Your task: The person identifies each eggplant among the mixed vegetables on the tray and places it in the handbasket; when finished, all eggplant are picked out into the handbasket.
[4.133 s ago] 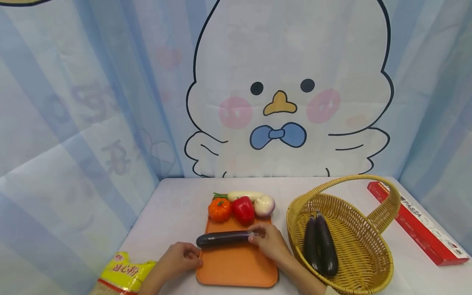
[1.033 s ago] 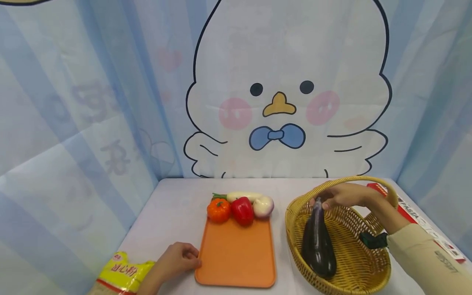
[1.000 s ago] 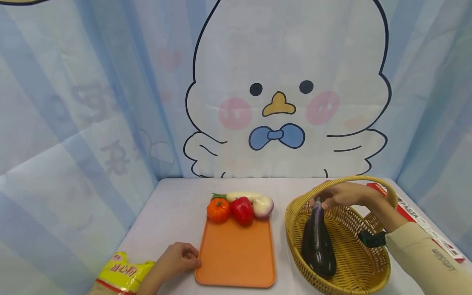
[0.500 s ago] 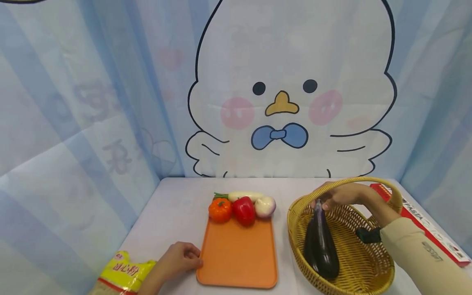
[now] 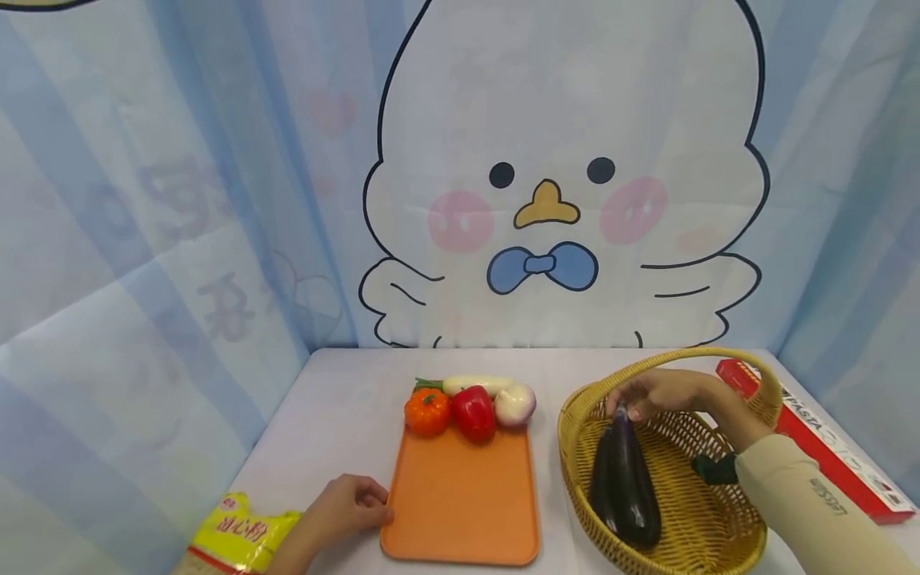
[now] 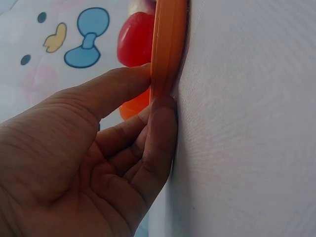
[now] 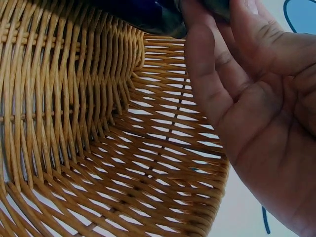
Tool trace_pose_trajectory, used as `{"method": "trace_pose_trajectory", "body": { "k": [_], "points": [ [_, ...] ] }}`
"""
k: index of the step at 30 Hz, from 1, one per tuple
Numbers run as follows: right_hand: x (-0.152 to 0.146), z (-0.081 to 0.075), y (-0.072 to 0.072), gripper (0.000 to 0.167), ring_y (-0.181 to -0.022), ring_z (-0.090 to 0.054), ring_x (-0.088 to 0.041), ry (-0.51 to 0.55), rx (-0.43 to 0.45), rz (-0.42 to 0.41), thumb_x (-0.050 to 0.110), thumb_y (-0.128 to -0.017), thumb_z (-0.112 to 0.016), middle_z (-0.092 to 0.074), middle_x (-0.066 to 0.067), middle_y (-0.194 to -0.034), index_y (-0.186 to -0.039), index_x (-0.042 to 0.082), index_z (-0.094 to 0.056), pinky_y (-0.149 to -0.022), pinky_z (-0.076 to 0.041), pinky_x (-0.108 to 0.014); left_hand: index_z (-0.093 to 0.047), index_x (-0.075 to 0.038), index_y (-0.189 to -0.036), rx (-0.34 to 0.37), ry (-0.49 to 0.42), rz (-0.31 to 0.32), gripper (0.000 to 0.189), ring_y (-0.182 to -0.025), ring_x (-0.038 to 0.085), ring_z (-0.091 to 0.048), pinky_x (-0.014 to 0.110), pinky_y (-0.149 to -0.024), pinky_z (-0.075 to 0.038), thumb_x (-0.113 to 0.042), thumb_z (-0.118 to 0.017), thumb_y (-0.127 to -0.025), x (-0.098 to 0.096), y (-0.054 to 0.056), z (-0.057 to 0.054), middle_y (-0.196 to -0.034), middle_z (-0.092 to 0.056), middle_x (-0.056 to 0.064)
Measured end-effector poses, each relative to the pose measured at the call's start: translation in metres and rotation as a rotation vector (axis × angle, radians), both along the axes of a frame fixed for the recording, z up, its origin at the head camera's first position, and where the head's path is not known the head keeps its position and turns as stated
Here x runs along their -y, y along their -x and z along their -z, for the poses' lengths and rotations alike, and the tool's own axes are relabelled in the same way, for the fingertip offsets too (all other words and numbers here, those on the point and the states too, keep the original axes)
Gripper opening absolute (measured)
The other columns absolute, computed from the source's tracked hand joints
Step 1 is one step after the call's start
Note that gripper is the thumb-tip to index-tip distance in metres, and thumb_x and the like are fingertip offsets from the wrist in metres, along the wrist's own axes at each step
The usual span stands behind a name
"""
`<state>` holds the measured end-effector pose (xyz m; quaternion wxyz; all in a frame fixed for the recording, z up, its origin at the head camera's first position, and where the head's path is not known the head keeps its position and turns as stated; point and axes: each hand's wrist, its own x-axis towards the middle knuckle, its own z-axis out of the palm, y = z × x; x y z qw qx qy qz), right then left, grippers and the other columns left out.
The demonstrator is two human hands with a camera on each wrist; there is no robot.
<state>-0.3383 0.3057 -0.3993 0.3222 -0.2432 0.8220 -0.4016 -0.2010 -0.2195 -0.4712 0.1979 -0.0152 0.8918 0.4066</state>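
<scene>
In the head view my right hand [image 5: 657, 393] reaches under the handle of the wicker basket [image 5: 575, 471] and pinches the stem end of a dark eggplant [image 5: 636, 487]. Another eggplant [image 5: 604, 479] lies against its left side, partly covered. The right wrist view shows that hand's curled fingers at the eggplant's end [image 7: 148, 15], above the woven basket wall. My left hand [image 5: 348, 505] holds the left edge of the orange tray [image 5: 460, 511]. The left wrist view has its thumb on the tray's rim [image 6: 168, 49] and its fingers at the underside.
At the tray's far end sit an orange pumpkin [image 5: 427, 412], a red bell pepper [image 5: 473, 414], a white radish [image 5: 477, 384] and a purple-white turnip [image 5: 515, 405]. A red pasta box [image 5: 826, 455] lies right of the basket. A yellow macaroni bag [image 5: 244, 531] lies beside the left forearm.
The eggplant that my right hand held over the tray is gone from there. That hand is now in the basket, and the eggplant it holds has sunk slightly. My left hand has stayed put.
</scene>
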Motion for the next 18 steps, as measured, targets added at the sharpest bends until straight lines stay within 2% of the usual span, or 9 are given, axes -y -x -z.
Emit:
{"method": "trace_pose_trajectory", "body": {
  "k": [8,18],
  "points": [
    [0.0012,0.004,0.0002,0.028,-0.093,-0.056,-0.035,0.011,0.02,0.034,0.01,-0.089,-0.071,-0.064,-0.013,-0.102,-0.114,-0.001,-0.065,-0.082,-0.049,-0.049,-0.069,-0.008,-0.098,0.008,-0.016,0.003,0.029,-0.074,0.018,-0.058,0.033,-0.069,-0.051,-0.031,-0.08,-0.083,0.0018,0.0006,0.0005,-0.082,-0.064,0.003],
    [0.0049,0.0049,-0.0029,0.025,-0.092,-0.055,-0.028,-0.016,-0.032,0.055,0.009,-0.089,-0.069,-0.065,-0.01,-0.105,-0.114,0.003,-0.068,-0.082,-0.046,-0.047,-0.069,-0.008,-0.098,0.002,-0.029,0.014,0.03,-0.074,0.017,-0.059,0.033,-0.068,-0.051,-0.031,-0.08,-0.083,0.0015,-0.0003,0.0008,-0.081,-0.065,0.002]
  ]
}}
